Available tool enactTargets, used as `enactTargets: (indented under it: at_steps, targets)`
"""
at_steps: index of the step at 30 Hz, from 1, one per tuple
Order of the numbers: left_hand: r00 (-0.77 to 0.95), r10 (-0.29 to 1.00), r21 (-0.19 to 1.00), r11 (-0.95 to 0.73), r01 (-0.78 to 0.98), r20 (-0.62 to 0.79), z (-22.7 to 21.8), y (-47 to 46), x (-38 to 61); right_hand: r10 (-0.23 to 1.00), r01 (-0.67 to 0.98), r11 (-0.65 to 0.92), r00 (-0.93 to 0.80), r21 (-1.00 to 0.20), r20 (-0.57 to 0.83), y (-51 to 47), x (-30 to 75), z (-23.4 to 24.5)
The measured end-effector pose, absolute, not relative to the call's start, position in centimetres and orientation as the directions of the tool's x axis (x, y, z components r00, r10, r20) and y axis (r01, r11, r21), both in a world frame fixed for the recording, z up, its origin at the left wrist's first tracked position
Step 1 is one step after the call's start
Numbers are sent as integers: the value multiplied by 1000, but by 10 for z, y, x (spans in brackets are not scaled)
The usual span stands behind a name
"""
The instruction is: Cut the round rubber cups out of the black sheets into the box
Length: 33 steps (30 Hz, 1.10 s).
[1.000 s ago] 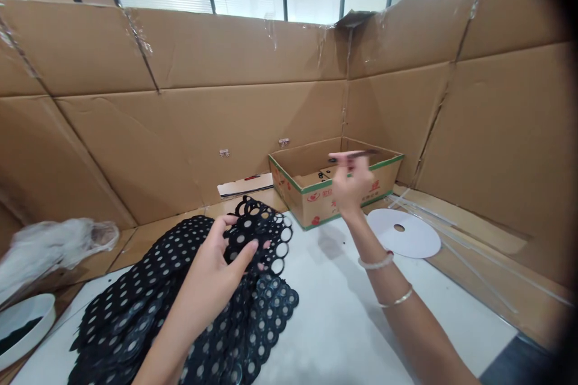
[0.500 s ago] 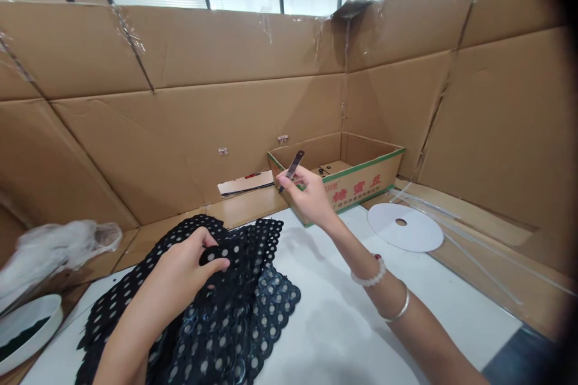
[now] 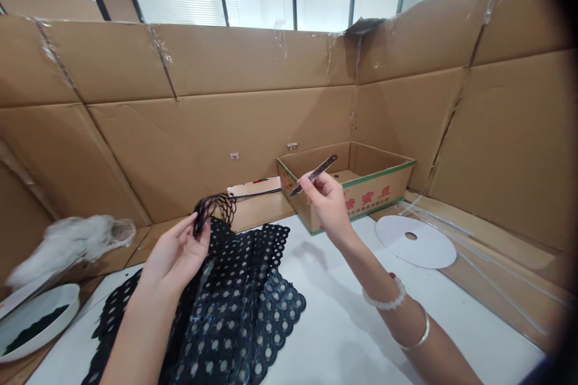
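Since the earlier moment, the left hand (image 3: 175,258) has come up from the pile, and now it lifts one curled end of the black punched sheet (image 3: 235,307). The right hand (image 3: 327,207) has moved the narrow metal tool (image 3: 316,174) from nearly upright to a more tilted position. The left hand is half open, and the curled end stands between its thumb and fingers. The right hand is narrow: thumb and fingers pinch the tool, and its exact kind is too unclear to tell.

The sheet lies in folded layers on the white table (image 3: 343,319), under the left forearm, and its edge has round scallops. On the right wrist are a white beaded bracelet (image 3: 383,299) and, further up the arm, a thin silver bangle (image 3: 418,337).

To the left is a white bowl (image 3: 38,325) with dark material inside, and behind it a crumpled clear plastic bag (image 3: 72,246). To the right lies a white disc with a central hole (image 3: 415,242), near some thin clear rods (image 3: 497,277). Farther ahead stands an open cardboard box (image 3: 347,186) with a green edge, and then cardboard walls (image 3: 226,120) rise under the windows (image 3: 257,0).
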State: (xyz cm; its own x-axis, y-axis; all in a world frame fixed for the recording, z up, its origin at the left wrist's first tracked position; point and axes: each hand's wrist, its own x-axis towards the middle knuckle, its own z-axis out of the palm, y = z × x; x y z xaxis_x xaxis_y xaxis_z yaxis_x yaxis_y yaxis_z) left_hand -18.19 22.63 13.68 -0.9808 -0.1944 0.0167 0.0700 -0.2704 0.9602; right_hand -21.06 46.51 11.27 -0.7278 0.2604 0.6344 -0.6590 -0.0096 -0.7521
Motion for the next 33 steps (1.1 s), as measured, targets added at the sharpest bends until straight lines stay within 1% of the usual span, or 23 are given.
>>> enactTargets:
  at_steps: [2, 4, 7, 9, 10, 13, 15, 16, 18, 22, 30, 33]
  targets:
    - [-965, -257, 930, -337, 144, 56, 144, 233, -168, 265, -673, -45, -720, -738, 641, 466, -202, 118]
    - [-959, -264, 916, -350, 195, 103, 146, 246, -153, 247, -710, -80, -694, -700, 676, 463, -187, 122]
    - [-975, -159, 929, -312, 198, 155, 140, 268, -134, 225, -803, -114, -594, -585, 772, 452, -162, 125]
    - [-978, -86, 943, -263, 204, 188, 136, 280, -125, 205, -873, -71, -487, -483, 849, 444, -147, 126]
    - [-979, -51, 950, -237, 205, 198, 134, 284, -120, 168, -905, -35, -423, -423, 890, 441, -141, 127]
    - [-977, 53, 958, -210, 193, 209, 132, 288, -110, -29, -967, 44, -251, -250, 968, 439, -132, 129]
    - [-976, 93, 956, -238, 171, 197, 132, 287, -105, -124, -980, 56, -196, -190, 973, 441, -130, 130]
    - [-977, 100, 954, -251, 161, 191, 133, 287, -103, -139, -984, 61, -177, -170, 974, 443, -129, 130]
    - [-980, 95, 953, -268, 143, 174, 133, 286, -101, -138, -988, 87, -140, -129, 980, 445, -128, 130]
    - [-978, 91, 946, -285, 155, 188, 134, 285, -98, -104, -987, 155, -53, -36, 993, 445, -125, 126]
    - [-961, 160, 942, -285, 175, 226, 138, 285, -91, -133, -976, 218, -7, 22, 991, 443, -121, 123]
    - [-958, 156, 935, -303, 185, 240, 139, 285, -91, -132, -971, 236, 11, 42, 991, 442, -122, 123]
